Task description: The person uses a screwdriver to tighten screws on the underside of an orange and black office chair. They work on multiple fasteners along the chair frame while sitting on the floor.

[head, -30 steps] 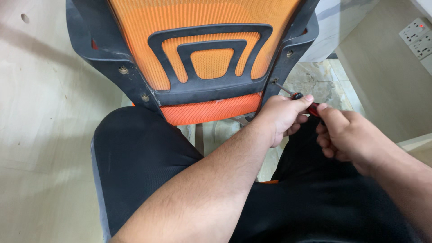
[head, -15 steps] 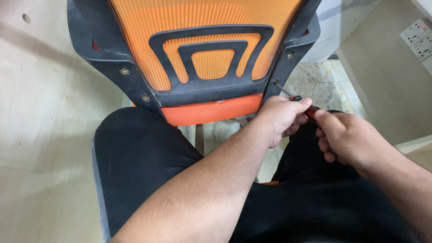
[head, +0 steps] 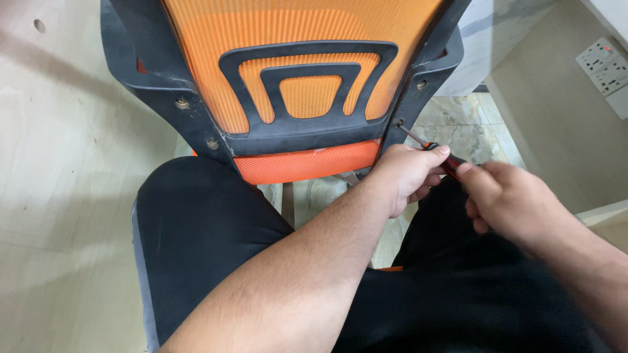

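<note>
An orange mesh chair back [head: 307, 39] in a black plastic frame [head: 163, 98] stands in front of me, its rear side facing me. A screwdriver [head: 437, 151] with a red and black handle has its metal tip at a screw hole on the lower right of the frame. My left hand [head: 404, 176] pinches the screwdriver near where shaft meets handle. My right hand [head: 511, 202] closes around the end of the handle, which it mostly hides. My legs in black trousers fill the lower part of the view.
Two screws [head: 182, 102] show on the frame's left side. A pale wooden panel [head: 59, 170] lies at the left. Marble floor tiles [head: 471, 131] sit beyond the chair, and a white wall socket [head: 605, 62] is at the upper right.
My right hand has shifted slightly on the screwdriver handle, turning a little. The left hand and the chair stay where they were.
</note>
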